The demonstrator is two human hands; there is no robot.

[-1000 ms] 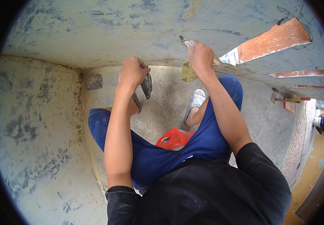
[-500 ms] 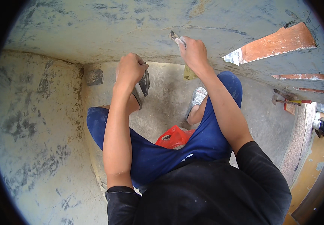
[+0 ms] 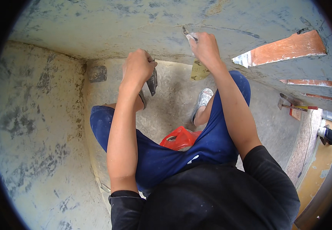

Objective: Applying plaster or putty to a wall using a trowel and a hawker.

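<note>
My left hand (image 3: 138, 66) is closed round a dark, flat scraper (image 3: 152, 83), whose blade hangs down toward the floor in front of the wall. Higher and to the right, my right hand (image 3: 205, 48) pinches a small putty knife (image 3: 185, 31); its tip is at the grey wall (image 3: 135, 27). White powder or paste coats my right thumb. Close to the knife tip, a thin crack with dark smudges runs rightward across the wall. Below my right wrist is a yellowish printed sheet (image 3: 199, 71), which looks like sandpaper, partly hidden by the arm.
Between my legs lies a red plastic bag (image 3: 180, 138). Orange-edged openings (image 3: 289, 50) cut through the wall at right. A hammer-like tool with a red and yellow handle (image 3: 300, 107) lies near them. A dark patch (image 3: 97, 74) marks the floor corner; a side wall (image 3: 39, 126) stands left.
My right hand and the putty knife have moved slightly up and to the right along the wall. My left hand has shifted a little up and right with the scraper. The view has tilted slightly.
</note>
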